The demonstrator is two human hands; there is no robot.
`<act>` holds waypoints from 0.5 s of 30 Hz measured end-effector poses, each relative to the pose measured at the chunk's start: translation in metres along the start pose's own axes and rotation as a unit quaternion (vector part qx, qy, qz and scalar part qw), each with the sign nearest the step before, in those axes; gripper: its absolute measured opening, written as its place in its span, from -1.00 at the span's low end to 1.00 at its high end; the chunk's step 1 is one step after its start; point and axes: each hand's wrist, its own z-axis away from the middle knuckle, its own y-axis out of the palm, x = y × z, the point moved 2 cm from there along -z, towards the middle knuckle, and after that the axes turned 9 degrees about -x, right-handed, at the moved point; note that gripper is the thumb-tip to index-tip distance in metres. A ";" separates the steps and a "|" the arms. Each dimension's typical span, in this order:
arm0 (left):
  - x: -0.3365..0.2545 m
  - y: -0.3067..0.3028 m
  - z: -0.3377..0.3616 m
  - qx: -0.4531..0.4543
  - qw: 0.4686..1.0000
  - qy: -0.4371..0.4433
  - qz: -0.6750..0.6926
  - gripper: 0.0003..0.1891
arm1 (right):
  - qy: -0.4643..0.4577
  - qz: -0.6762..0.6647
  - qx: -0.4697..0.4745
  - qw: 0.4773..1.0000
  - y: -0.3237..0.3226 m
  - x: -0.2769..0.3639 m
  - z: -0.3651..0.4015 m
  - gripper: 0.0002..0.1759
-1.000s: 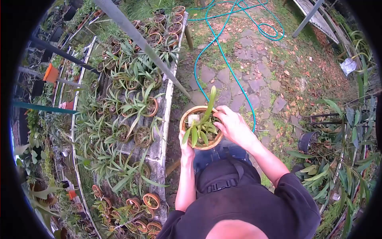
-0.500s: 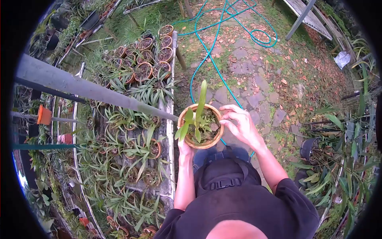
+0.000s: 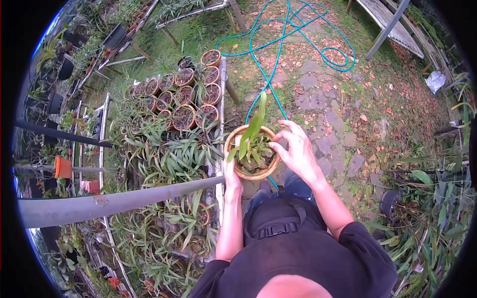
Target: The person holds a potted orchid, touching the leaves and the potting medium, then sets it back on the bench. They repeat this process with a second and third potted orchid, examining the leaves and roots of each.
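Observation:
A round clay pot with a leafy green plant is held in front of my body, its opening facing up. My left hand grips the pot's left side, with some of its fingers hidden beneath or behind the pot. At the right rim is my right hand, its thumb and forefinger curled close together near the soil edge. Whether anything small sits between those fingertips cannot be made out.
A grey pole crosses from the left close to the pot. Left of me stands a bench edge with several potted plants. A teal hose lies on the stone path. Dense foliage grows at right.
The view has shifted, and the grey pole appears lower. The plant's tall leaf leans more to the right. My right hand has moved slightly, its thumb now nearer the pot's inside.

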 end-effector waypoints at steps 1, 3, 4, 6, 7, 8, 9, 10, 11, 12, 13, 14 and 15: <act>0.001 0.010 -0.007 -0.019 1.000 0.003 0.004 -0.43 | -0.009 -0.008 0.009 1.000 0.004 -0.008 -0.012 -0.72; 0.002 0.028 -0.023 -0.027 1.000 0.004 0.002 -0.42 | -0.023 -0.024 0.026 0.999 0.015 -0.026 -0.039 -0.72; 0.001 0.040 -0.031 -0.020 1.000 0.001 0.008 -0.42 | -0.027 -0.031 0.036 0.999 0.021 -0.036 -0.054 -0.72; 0.000 0.063 -0.047 -0.001 1.000 -0.003 0.015 -0.40 | -0.025 -0.045 0.065 0.997 0.026 -0.053 -0.086 -0.75; 0.000 0.074 -0.054 -0.018 1.000 0.002 0.014 -0.40 | -0.027 -0.051 0.082 0.995 0.025 -0.061 -0.101 -0.76; 0.000 0.087 -0.061 -0.033 0.999 0.005 0.014 -0.40 | -0.027 -0.055 0.098 0.993 0.023 -0.068 -0.116 -0.77; -0.001 0.100 -0.068 -0.047 0.999 0.008 0.015 -0.40 | -0.028 -0.058 0.114 0.991 0.021 -0.075 -0.131 -0.78; 0.002 0.107 -0.077 -0.035 0.999 0.008 0.017 -0.39 | -0.042 -0.077 0.113 0.990 0.018 -0.080 -0.144 -0.79; 0.004 0.118 -0.085 -0.039 0.999 0.002 0.035 -0.38 | -0.058 -0.096 0.112 0.987 0.015 -0.083 -0.157 -0.79; -0.001 0.134 -0.088 -0.043 0.998 -0.004 0.053 -0.38 | -0.072 -0.114 0.112 0.985 0.012 -0.087 -0.167 -0.79; -0.003 0.145 -0.092 -0.049 0.996 -0.010 0.070 -0.37 | -0.070 -0.127 0.126 0.981 0.009 -0.092 -0.178 -0.80; 0.003 0.147 -0.101 -0.049 0.996 -0.019 0.073 -0.35 | -0.067 -0.141 0.138 0.978 0.007 -0.095 -0.190 -0.81; 0.000 0.157 -0.106 -0.065 0.995 -0.017 0.076 -0.34 | -0.067 -0.156 0.148 0.974 0.005 -0.098 -0.203 -0.82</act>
